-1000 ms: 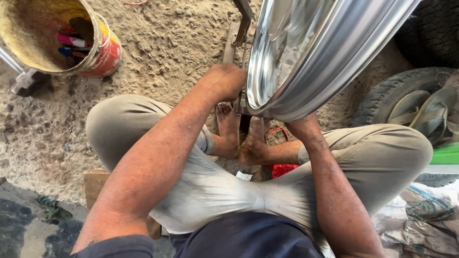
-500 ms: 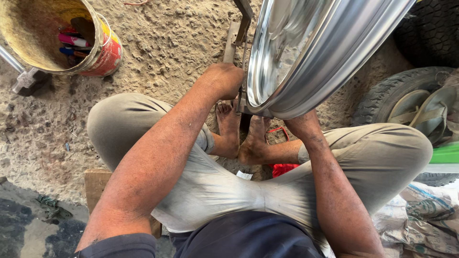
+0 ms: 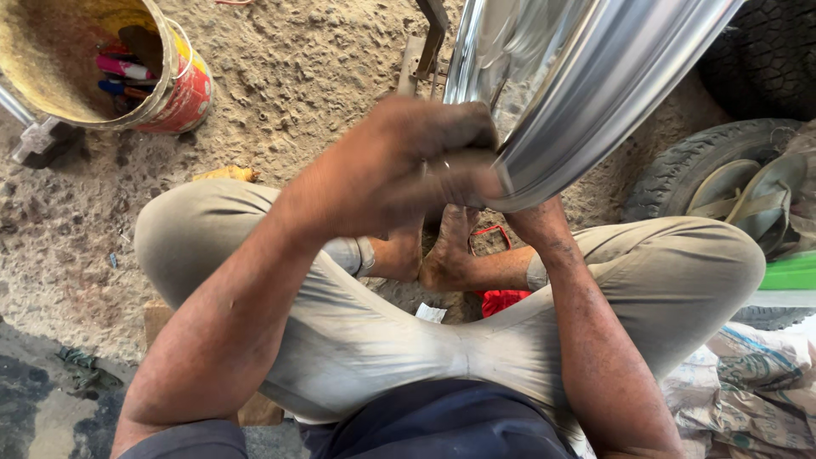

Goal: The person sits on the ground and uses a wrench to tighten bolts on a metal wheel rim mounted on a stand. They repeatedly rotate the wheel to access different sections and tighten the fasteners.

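Observation:
A shiny metal wheel rim (image 3: 586, 76) stands upright in front of me, above my crossed legs. My left hand (image 3: 416, 161) is blurred and clenched against the rim's lower left edge; a small thing may be in its fingers, but I cannot make it out. My right hand (image 3: 535, 223) reaches under the rim's bottom edge, its fingers hidden behind the metal. My bare feet (image 3: 442, 255) rest on the ground below the rim.
A worn bucket (image 3: 183, 93) with several coloured tools inside stands at the upper left on sandy ground. Black tyres (image 3: 680, 170) lie at the right, with a green thing (image 3: 790, 272) and printed sacks (image 3: 748, 382) beside my right knee. A red object (image 3: 501, 299) lies under my legs.
My left hand has come nearer the camera and shifted along the rim's lower edge, now blurred with motion. The right hand stays under the rim.

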